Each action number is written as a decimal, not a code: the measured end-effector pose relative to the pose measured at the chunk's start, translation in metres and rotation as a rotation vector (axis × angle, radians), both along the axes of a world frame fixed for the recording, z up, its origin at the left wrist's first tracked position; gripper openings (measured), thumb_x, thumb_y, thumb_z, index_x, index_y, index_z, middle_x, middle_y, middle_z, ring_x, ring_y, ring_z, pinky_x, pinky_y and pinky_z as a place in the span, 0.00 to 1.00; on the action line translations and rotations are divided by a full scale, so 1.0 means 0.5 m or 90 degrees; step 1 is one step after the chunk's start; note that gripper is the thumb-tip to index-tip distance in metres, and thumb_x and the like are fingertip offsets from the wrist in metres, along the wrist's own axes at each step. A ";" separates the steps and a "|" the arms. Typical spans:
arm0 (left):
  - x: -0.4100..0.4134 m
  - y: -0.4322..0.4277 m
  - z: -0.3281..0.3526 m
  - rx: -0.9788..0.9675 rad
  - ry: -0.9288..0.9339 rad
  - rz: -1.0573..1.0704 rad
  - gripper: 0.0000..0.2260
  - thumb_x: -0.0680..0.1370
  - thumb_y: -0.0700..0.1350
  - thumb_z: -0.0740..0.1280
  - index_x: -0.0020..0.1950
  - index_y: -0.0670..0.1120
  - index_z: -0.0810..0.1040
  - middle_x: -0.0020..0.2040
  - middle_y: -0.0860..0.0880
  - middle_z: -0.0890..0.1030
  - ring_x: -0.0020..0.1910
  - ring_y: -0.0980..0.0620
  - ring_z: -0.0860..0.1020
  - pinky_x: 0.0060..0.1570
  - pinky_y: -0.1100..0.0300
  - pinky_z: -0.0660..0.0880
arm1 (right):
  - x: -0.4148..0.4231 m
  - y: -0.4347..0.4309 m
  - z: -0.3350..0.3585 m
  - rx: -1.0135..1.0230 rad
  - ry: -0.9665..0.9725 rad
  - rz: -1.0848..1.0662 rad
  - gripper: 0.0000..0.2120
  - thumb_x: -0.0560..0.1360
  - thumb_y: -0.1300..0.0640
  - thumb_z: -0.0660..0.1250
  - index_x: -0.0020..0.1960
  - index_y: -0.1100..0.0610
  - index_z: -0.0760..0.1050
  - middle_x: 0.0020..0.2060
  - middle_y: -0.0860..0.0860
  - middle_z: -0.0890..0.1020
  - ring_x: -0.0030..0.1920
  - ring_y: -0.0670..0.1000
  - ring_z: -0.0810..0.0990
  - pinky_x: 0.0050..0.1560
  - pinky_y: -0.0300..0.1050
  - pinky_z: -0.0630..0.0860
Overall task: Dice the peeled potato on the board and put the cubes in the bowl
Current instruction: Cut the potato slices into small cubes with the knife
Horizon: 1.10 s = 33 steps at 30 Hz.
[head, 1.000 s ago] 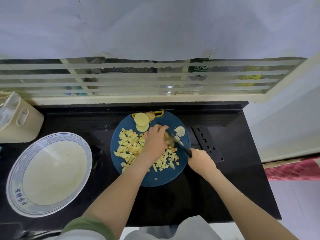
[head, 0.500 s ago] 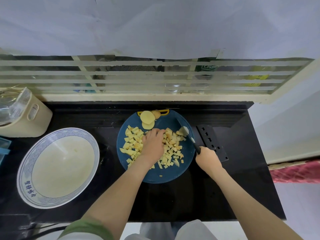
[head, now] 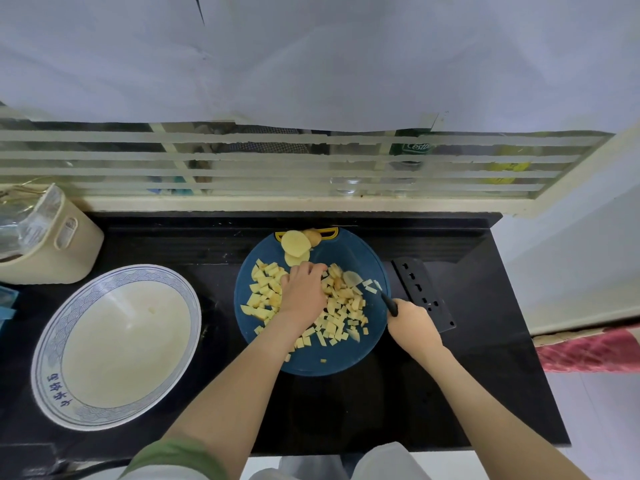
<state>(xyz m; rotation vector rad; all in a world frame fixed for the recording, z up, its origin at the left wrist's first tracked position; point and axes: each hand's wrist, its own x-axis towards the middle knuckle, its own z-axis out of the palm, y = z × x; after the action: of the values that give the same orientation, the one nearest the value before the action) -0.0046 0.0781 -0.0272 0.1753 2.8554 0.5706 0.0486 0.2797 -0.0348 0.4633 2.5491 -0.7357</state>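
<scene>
On the black countertop (head: 450,393), a round dark-blue cutting board with a yellow handle (head: 329,365) carries a spread of pale-yellow diced potato cubes (head: 341,318). The left hand (head: 304,294) lies palm down on the middle of the pile with its fingertips bent onto the pieces; whether it grips anything beneath cannot be told. The right hand (head: 412,323), at the board's right edge, is clenched around the black handle of a small knife (head: 390,305), whose blade points up and left over the board among a few pale strips. Two round uncut potato slices (head: 295,243) rest at the far rim by the handle. A large white bowl with a blue patterned rim (head: 46,358) stands left of the board, apart from it, holding no cubes. A black perforated knife sheath (head: 424,294) lies just right of the board, and a beige plastic container (head: 52,251) stands beyond the bowl
</scene>
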 end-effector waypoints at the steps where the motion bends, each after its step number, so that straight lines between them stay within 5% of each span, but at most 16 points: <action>1: -0.001 -0.003 -0.001 0.000 -0.002 -0.002 0.22 0.77 0.38 0.59 0.71 0.51 0.66 0.67 0.48 0.68 0.66 0.48 0.63 0.62 0.54 0.59 | -0.005 0.001 0.000 0.003 0.000 -0.007 0.06 0.78 0.57 0.59 0.46 0.53 0.74 0.38 0.50 0.80 0.38 0.51 0.79 0.34 0.44 0.75; 10: -0.040 -0.042 -0.002 -0.005 0.032 0.034 0.21 0.78 0.38 0.59 0.71 0.51 0.67 0.63 0.47 0.70 0.62 0.47 0.68 0.60 0.53 0.61 | -0.009 -0.020 -0.004 0.086 -0.026 0.127 0.06 0.79 0.58 0.58 0.50 0.51 0.73 0.37 0.50 0.79 0.37 0.50 0.79 0.38 0.46 0.79; 13: -0.059 -0.047 0.025 0.075 0.191 0.127 0.17 0.76 0.36 0.62 0.64 0.46 0.74 0.56 0.44 0.73 0.54 0.45 0.71 0.52 0.54 0.62 | -0.029 -0.029 0.012 0.143 0.018 0.151 0.11 0.80 0.57 0.58 0.61 0.53 0.72 0.41 0.52 0.81 0.39 0.53 0.80 0.38 0.47 0.78; 15: -0.075 -0.042 0.049 0.101 0.269 0.060 0.13 0.77 0.39 0.62 0.60 0.49 0.76 0.53 0.47 0.75 0.52 0.47 0.72 0.51 0.54 0.60 | -0.048 -0.032 0.026 0.205 0.024 0.223 0.17 0.80 0.57 0.58 0.69 0.52 0.68 0.44 0.52 0.82 0.40 0.54 0.80 0.37 0.45 0.75; 18: -0.092 -0.026 0.078 0.023 0.104 -0.177 0.14 0.81 0.51 0.58 0.66 0.56 0.73 0.62 0.53 0.73 0.63 0.51 0.66 0.59 0.51 0.55 | -0.065 -0.047 0.049 0.287 0.025 0.354 0.20 0.81 0.56 0.57 0.72 0.51 0.63 0.46 0.51 0.81 0.39 0.52 0.78 0.37 0.46 0.74; 21: -0.097 -0.021 0.080 -0.078 0.004 -0.271 0.14 0.81 0.55 0.56 0.65 0.59 0.74 0.65 0.54 0.72 0.66 0.50 0.63 0.62 0.47 0.54 | -0.068 -0.062 0.061 0.328 0.047 0.431 0.17 0.80 0.57 0.57 0.69 0.54 0.66 0.46 0.51 0.81 0.40 0.53 0.79 0.35 0.45 0.70; 28: -0.096 -0.044 0.075 -0.136 -0.060 -0.267 0.10 0.81 0.54 0.59 0.56 0.56 0.79 0.53 0.53 0.77 0.59 0.49 0.66 0.58 0.49 0.57 | -0.067 -0.093 0.074 0.347 0.050 0.510 0.12 0.79 0.61 0.56 0.62 0.55 0.68 0.46 0.52 0.81 0.43 0.55 0.81 0.35 0.46 0.70; 33: -0.083 -0.074 0.062 -0.135 0.011 -0.159 0.10 0.82 0.49 0.58 0.57 0.52 0.78 0.56 0.51 0.77 0.59 0.49 0.68 0.57 0.51 0.58 | -0.051 -0.095 0.071 0.354 0.025 0.463 0.12 0.79 0.61 0.57 0.61 0.55 0.69 0.45 0.51 0.81 0.39 0.54 0.78 0.35 0.46 0.72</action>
<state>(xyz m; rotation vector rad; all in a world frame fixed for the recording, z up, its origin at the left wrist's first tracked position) -0.0463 0.0413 0.0039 0.4924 2.8245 0.2173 0.0233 0.2324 0.0005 -0.3271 2.6474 0.2289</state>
